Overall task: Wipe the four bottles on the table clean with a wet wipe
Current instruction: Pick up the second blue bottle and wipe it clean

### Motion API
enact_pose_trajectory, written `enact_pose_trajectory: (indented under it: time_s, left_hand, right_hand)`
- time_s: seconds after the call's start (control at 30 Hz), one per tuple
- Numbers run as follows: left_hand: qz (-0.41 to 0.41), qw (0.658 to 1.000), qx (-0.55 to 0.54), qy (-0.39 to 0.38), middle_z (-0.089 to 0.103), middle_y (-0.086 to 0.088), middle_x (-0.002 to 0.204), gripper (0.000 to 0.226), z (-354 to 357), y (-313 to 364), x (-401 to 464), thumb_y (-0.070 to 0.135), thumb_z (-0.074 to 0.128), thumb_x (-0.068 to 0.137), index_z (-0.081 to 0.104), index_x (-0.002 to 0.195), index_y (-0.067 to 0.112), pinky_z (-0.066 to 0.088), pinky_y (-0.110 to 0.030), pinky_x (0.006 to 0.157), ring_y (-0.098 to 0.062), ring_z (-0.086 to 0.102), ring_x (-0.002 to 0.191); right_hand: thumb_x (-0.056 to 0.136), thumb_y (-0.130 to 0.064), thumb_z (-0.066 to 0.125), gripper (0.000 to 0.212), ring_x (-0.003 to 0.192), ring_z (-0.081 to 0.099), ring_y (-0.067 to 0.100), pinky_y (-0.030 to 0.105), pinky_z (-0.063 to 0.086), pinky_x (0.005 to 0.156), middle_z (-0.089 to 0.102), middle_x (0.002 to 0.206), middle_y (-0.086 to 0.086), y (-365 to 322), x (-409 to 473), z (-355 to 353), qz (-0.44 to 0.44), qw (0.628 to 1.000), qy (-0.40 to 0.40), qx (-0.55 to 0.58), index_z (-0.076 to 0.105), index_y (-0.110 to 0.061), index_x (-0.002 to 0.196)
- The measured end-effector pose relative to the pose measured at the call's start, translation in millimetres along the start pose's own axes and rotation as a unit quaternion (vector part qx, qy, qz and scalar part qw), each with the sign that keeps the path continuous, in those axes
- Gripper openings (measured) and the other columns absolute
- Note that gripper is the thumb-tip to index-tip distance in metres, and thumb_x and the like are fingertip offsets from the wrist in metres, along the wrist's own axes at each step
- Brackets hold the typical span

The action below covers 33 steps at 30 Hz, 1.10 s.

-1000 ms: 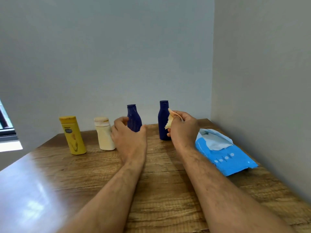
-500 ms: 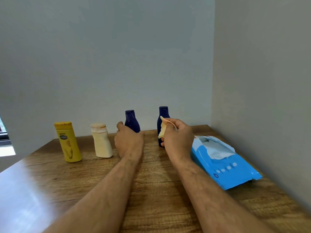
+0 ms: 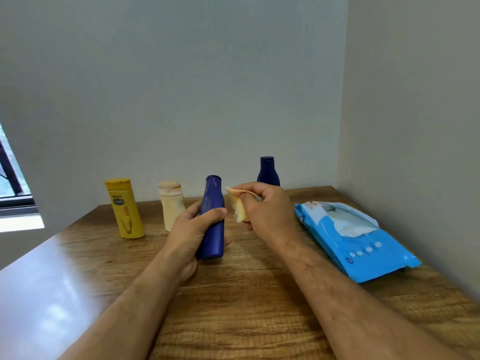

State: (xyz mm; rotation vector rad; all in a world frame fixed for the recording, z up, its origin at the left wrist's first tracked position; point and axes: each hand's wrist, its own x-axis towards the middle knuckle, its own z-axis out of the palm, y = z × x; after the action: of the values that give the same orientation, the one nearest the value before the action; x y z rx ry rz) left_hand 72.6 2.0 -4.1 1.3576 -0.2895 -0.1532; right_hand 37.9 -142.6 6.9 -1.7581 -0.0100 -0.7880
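My left hand (image 3: 193, 231) grips a dark blue bottle (image 3: 212, 203) around its lower body and holds it lifted off the table, tilted slightly. My right hand (image 3: 267, 207) pinches a crumpled yellowish wet wipe (image 3: 239, 207) just right of that bottle's shoulder, a small gap between them. A second dark blue bottle (image 3: 267, 170) stands upright at the back, partly hidden behind my right hand. A cream bottle (image 3: 171, 203) and a yellow bottle (image 3: 126, 207) stand upright to the left.
A blue pack of wet wipes (image 3: 363, 253) lies open at the right, close to the side wall. The wooden table (image 3: 246, 307) meets walls at the back and right. A window edge shows at far left.
My left hand has lifted the nearer blue bottle off the table and pulled it toward me. My right hand with the wipe moved away from the far blue bottle toward the lifted one.
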Motion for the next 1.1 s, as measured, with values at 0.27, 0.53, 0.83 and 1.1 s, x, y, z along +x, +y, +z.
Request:
enact_pose_trajectory:
  time_s: [0.27, 0.53, 0.83, 1.1]
  left_hand:
    - [0.047, 0.998, 0.004, -0.035, 0.074, -0.006, 0.107, 0.066, 0.5, -7.4, 2.7, 0.025, 0.088, 0.061, 0.062, 0.122, 0.029, 0.059, -0.053, 0.086, -0.028, 0.072, 0.089]
    - [-0.011, 0.995, -0.093, -0.029, 0.073, -0.015, 0.108, 0.062, 6.7, -12.0, 11.3, 0.071, 0.046, 0.089, 0.065, 0.121, 0.021, 0.06, -0.054, 0.079, -0.034, 0.071, 0.098]
    - [-0.047, 0.982, -0.182, -0.005, 0.072, -0.018, 0.106, 0.039, -0.3, -8.8, 16.9, 0.042, 0.042, 0.104, 0.062, 0.121, 0.012, 0.057, -0.049, 0.09, -0.027, 0.069, 0.092]
    - [-0.037, 0.983, -0.174, -0.034, 0.074, -0.01, 0.103, 0.034, -6.0, -11.3, 23.3, 0.04, 0.041, 0.105, 0.06, 0.129, 0.024, 0.059, -0.045, 0.083, -0.024, 0.07, 0.09]
  right_hand:
    - [0.096, -0.016, 0.058, 0.024, 0.098, 0.063, -0.004, 0.02, 0.056, 0.084, 0.069, 0.107, -0.017, 1.1, -5.2, 0.5, -0.048, 0.997, -0.047, -0.042, 0.073, -0.028, 0.11]
    - [0.096, -0.018, 0.058, 0.031, 0.093, 0.064, 0.0, 0.021, 0.058, 0.077, 0.067, 0.11, -0.015, 10.7, -3.4, 4.7, -0.069, 0.993, -0.062, -0.078, 0.067, -0.038, 0.12]
    - [0.09, -0.015, 0.067, 0.02, 0.082, 0.067, 0.007, 0.02, 0.056, 0.072, 0.072, 0.09, -0.009, 6.6, -10.1, 2.6, -0.114, 0.979, -0.118, -0.123, 0.076, -0.027, 0.103]
    - [0.092, -0.014, 0.063, 0.025, 0.086, 0.065, 0.004, 0.026, 0.057, 0.08, 0.07, 0.095, -0.013, 9.4, -10.5, 1.4, -0.137, 0.964, -0.128, -0.188, 0.075, -0.031, 0.108]
